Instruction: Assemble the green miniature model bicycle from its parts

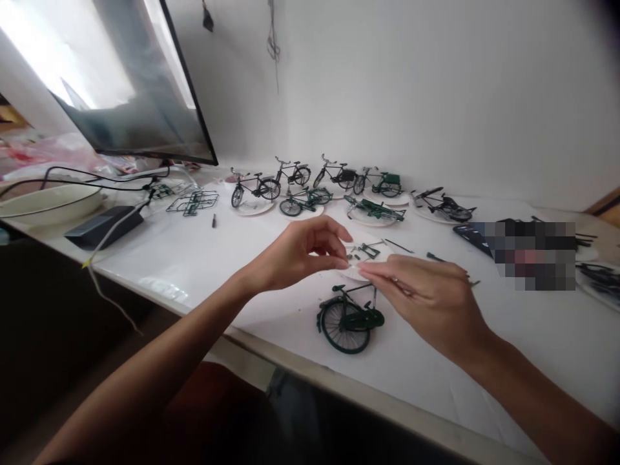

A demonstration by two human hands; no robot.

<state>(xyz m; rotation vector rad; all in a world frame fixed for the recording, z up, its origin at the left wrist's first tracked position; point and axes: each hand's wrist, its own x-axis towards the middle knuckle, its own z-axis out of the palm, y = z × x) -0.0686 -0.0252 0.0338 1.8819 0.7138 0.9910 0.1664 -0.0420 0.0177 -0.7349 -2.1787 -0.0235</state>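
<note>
No writing or brand can be read on anything here; a patch at the right end of the white tabletop [203,258] is blurred out. The tabletop is a smooth white sheet-covered surface set against a plain white wall, with a dark flat monitor [140,84] leaning at its far left and cables trailing past a black box [104,226]. The landmark is the half-built dark green miniature metal bicycle [349,318], lying on its side near the tabletop's front edge with one spoked wheel fitted. Behind it, along the wall, stands a row of finished small bicycle models [314,184], black and green, several on white round paper plates; left of that row lie green wire frame parts [194,201]. Just behind the green bicycle sits another white paper plate with small loose parts [365,252]. The left hand [295,255] hovers above and behind the green bicycle, wrist bent, thumb and forefinger pinched together at their tips. The right hand [426,297] reaches in from the right, fingers extended and meeting the left fingertips. Both grips are closed on a tiny part [353,265] too small to identify; a thin dark rod-like tool also seems to run under the right hand's fingers.
</note>
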